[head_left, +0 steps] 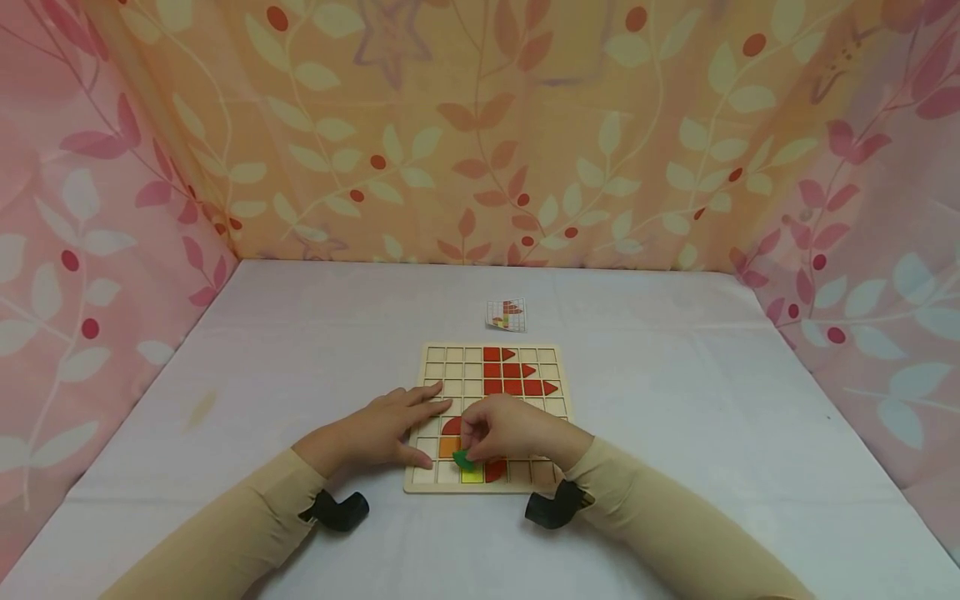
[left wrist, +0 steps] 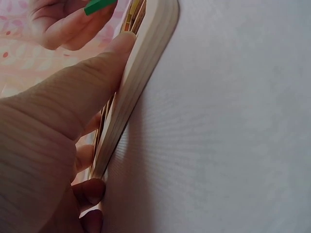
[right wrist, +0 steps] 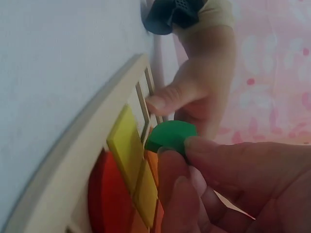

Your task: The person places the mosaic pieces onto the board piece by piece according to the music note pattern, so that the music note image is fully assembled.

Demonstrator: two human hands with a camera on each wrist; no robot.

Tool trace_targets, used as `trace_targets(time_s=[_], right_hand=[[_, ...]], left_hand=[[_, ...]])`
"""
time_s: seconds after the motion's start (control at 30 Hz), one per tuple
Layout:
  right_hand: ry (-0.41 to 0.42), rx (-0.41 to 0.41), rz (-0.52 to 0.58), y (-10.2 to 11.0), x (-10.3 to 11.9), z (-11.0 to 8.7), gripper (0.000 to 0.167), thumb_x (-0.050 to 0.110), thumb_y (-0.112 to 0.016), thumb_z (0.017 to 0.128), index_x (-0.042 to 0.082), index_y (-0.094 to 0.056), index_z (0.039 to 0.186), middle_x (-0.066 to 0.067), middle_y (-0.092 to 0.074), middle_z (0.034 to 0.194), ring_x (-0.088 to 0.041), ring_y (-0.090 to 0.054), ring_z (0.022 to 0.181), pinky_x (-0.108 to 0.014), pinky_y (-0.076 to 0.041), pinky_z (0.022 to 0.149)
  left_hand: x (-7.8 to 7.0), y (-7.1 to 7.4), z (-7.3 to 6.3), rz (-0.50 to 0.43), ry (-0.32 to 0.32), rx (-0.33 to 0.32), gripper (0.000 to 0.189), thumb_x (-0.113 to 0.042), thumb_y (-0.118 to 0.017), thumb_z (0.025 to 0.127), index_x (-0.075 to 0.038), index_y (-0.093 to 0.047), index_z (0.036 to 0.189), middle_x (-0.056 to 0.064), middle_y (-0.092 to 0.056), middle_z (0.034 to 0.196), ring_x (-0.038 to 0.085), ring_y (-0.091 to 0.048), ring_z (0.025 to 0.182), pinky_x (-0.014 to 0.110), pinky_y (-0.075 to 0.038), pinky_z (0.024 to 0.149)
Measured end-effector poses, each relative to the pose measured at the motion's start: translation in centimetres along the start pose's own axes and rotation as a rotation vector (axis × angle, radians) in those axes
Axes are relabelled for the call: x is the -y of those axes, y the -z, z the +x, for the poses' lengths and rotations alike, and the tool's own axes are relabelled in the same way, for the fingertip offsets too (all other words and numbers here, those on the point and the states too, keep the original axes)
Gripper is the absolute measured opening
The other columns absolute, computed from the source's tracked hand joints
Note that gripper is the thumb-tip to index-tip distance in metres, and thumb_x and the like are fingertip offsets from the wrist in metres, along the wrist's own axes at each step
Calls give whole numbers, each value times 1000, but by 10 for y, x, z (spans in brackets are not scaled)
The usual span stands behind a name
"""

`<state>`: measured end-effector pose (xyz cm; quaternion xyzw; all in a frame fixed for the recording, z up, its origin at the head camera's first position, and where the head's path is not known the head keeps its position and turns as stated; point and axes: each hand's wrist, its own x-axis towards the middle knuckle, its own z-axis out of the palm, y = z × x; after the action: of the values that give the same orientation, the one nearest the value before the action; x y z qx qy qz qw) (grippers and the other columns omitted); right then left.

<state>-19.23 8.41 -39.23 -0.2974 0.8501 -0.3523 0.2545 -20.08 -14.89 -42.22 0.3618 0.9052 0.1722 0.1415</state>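
Observation:
A wooden grid board (head_left: 420, 482) lies on the table with red, orange and yellow pieces set in its squares. My right hand (head_left: 517, 429) pinches a green curved-edge piece (right wrist: 171, 136) between thumb and fingers, just over the lower left part of the board. Beneath it show a yellow square (right wrist: 125, 145), an orange square (head_left: 448, 447) and a red rounded piece (head_left: 496, 472). My left hand (head_left: 378, 425) rests on the board's left side with fingers extended; its thumb (left wrist: 92, 73) lies along the edge in the left wrist view. The right hand hides the board's middle squares.
A small printed card (head_left: 507, 315) with a coloured grid pattern lies behind the board. Rows of red squares with pointed ends (head_left: 513, 371) fill part of the board's far side. Patterned cloth walls (head_left: 480, 133) enclose the white table (head_left: 660, 333) at the back and sides.

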Motion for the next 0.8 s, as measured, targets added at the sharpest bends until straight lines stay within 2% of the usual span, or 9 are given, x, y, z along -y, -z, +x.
trace_targets(time_s=[0.43,0.8], right_hand=[[-6,-14,-40,-14,9,11,15,8,-71,76,17,-63,68,8,-57,63,-6,-50,60,-21,-42,56],[-81,-69,-80,-19,13,9,17,9,-71,76,17,-60,65,8,-53,59,-7,-48,57,-22,-39,51]], left_hand=[[1,-1,1,-8,0,2,86,-62,-60,74,-23,-30,144,0,-15,152,27,-27,130,50,-25,100],[1,-2,1,-5,-10,-5,85,-61,-61,74,-23,-30,144,1,-16,152,26,-30,127,48,-27,99]])
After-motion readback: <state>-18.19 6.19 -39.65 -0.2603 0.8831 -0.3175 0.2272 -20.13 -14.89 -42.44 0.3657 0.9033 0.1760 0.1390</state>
